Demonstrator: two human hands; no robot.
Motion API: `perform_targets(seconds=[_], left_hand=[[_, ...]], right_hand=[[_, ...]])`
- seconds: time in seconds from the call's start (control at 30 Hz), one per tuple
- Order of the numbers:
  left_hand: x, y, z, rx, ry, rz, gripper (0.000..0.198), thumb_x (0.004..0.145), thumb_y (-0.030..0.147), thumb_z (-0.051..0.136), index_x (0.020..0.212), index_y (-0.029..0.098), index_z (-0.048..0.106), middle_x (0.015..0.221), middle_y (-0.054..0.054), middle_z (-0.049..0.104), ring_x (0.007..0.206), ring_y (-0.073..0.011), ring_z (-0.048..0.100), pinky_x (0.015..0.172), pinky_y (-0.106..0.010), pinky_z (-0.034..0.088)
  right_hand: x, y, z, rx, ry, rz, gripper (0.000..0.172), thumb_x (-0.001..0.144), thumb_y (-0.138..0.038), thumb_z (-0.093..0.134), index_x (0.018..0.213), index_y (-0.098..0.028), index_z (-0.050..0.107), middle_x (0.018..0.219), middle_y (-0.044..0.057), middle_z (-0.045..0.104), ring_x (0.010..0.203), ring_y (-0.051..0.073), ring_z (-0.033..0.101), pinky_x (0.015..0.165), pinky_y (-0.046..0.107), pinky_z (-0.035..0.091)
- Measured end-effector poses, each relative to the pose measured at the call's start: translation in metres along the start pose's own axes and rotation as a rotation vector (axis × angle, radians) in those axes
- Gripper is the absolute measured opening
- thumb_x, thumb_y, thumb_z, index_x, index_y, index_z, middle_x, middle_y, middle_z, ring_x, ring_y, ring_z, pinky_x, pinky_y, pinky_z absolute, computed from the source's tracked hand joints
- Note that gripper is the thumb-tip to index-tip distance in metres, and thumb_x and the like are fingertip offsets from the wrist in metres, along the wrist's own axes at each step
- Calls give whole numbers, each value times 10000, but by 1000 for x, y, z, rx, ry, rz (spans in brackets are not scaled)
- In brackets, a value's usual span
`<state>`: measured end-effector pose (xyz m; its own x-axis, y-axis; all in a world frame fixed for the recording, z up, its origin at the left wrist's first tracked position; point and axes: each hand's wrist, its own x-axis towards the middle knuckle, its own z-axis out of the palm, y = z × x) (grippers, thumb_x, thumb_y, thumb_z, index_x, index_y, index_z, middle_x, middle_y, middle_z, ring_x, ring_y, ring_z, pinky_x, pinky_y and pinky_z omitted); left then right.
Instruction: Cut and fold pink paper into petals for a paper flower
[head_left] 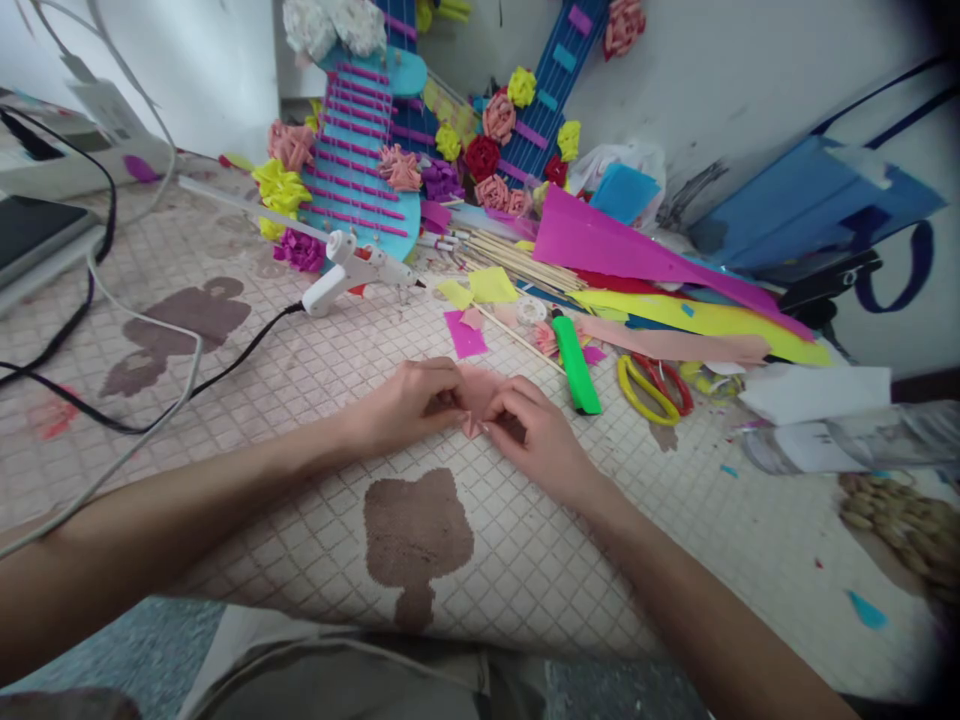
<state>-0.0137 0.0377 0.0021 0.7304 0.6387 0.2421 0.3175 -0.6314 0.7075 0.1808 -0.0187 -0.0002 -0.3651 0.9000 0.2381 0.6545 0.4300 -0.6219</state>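
Note:
Both hands meet over the middle of the patterned tablecloth (510,530), pinching one small piece of pink crepe paper (480,388). My left hand (424,405) grips its left side between thumb and fingers. On the right side, my right hand (529,425) pinches the paper in the same way. The near edge of the paper is gathered into a small fold between the fingertips. Just beyond the hands lie a magenta paper square (465,334), yellow paper squares (491,285) and a thin wooden stick (521,340). To the right rests a green box cutter (576,365).
A white hot glue gun (352,272), its black cord trailing left, lies beyond my left hand. Yellow-and-red scissors (652,388) and a clear plastic bottle (847,440) are at right. Paper strips (675,315), wooden sticks (517,258) and flower-covered blue boards (360,150) fill the back.

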Motion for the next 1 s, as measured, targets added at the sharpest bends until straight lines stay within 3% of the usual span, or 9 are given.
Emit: perform_targets(seconds=[0.47,0.8,1.0], left_hand=[[2,0,3,57,5,-18,100,803,191,633,724,133,652,791,-46,610,746,-142,562,694,-274,437],[1,-8,-11,-55,-136,68,84,815,144,584,765,158,650,871,-44,630,820,-141,591,758,-277,462],[2,-4,-3,29,-85,39,88,815,162,593,774,157,671,862,-49,621,804,-151,580,736,-281,448]], right_hand=[[0,1,4,-26,19,29,126,812,-82,540,776,-201,518,866,40,543,877,190,539,761,330,446],[-1,0,-3,16,-37,6,115,830,-98,556,789,-203,536,900,36,530,892,177,532,780,323,443],[1,1,-1,4,-26,10,114,825,-91,571,786,-191,531,888,43,526,877,175,531,761,310,440]])
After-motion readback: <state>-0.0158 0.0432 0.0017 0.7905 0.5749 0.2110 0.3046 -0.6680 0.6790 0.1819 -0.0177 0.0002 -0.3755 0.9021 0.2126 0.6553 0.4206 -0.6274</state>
